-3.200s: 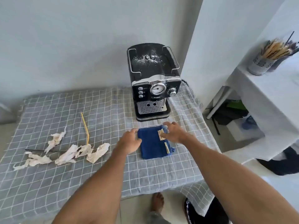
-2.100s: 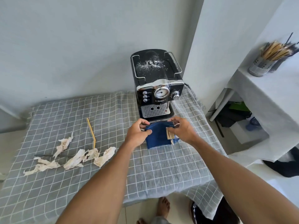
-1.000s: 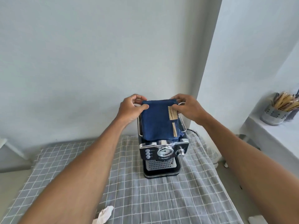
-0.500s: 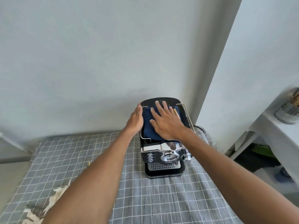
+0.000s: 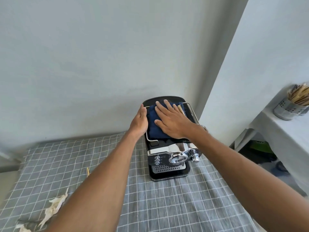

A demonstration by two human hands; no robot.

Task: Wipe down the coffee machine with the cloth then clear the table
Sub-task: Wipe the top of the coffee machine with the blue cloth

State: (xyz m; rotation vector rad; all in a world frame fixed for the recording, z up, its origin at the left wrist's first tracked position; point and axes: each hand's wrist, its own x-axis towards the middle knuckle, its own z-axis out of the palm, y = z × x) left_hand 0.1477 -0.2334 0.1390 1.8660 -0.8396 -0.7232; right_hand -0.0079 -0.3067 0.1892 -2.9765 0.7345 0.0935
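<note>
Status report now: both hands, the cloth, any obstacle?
Right hand flat on blue cloth, atop coffee machine. Left hand open at its left side. Paper scraps on table. No obstacle.

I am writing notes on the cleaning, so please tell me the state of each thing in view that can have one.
blue cloth: folded, flat on the machine's top
right hand: open, palm pressing the cloth
left hand: open, against the machine's left edge
coffee machine: upright on the table
paper scraps: crumpled, lying on the tablecloth
</note>
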